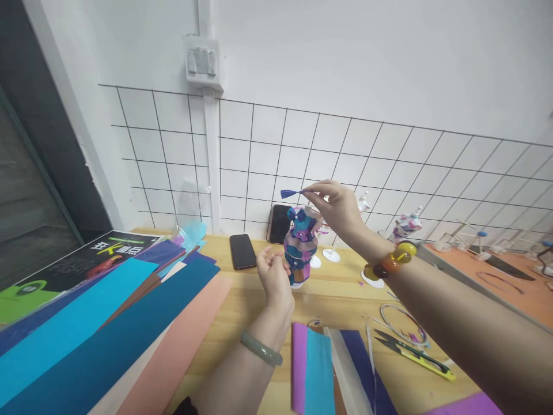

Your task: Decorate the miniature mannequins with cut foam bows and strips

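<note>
My right hand (339, 210) is raised in a pinch on a small piece of dark blue crepe paper (290, 194), whose flared end points left. Below it stands a small dress form (305, 236) wrapped in teal, purple and pink paper, with a blue bow (296, 215) high on its left side. My left hand (274, 271) is closed at the form's left side, fingers curled and fingertips against or just in front of it. What those fingers hold, if anything, is hidden.
Coloured paper sheets (142, 311) cover the left side. Cut strips (319, 363) lie in front, with yellow-handled thread snips (417, 354) and a coil of cord (401, 323) to the right. A black phone (242, 251) lies behind. More dress forms (406, 226) stand near the gridded wall.
</note>
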A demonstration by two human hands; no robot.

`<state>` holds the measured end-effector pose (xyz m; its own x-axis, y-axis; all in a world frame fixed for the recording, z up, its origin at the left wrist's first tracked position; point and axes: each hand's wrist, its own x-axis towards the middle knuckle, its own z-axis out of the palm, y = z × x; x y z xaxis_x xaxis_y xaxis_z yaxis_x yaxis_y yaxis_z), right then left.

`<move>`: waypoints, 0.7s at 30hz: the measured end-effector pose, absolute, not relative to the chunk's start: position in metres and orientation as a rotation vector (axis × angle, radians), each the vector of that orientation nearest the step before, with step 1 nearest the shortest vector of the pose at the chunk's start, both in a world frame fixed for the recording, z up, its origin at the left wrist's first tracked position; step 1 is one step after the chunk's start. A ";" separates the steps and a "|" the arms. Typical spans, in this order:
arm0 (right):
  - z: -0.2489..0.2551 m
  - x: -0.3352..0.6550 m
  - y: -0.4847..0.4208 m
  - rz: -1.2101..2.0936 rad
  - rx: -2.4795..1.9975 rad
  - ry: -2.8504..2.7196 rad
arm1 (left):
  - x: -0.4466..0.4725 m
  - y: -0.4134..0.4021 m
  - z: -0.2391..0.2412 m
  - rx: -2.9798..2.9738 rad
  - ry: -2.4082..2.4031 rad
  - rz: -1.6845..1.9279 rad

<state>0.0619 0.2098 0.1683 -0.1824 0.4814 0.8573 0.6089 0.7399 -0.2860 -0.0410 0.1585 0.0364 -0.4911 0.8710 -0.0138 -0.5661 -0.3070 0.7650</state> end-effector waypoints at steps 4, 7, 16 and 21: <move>0.173 0.062 0.211 -0.414 -0.924 -1.950 | -0.042 0.157 0.040 0.499 0.887 1.929; 0.175 0.064 0.210 -0.482 -0.962 -2.018 | -0.043 0.155 0.043 0.502 0.861 1.926; 0.182 0.076 0.203 -0.519 -0.910 -2.140 | -0.045 0.150 0.053 0.480 0.833 1.939; 0.182 0.089 0.201 -0.456 -0.905 -2.138 | -0.046 0.145 0.063 0.494 0.800 1.948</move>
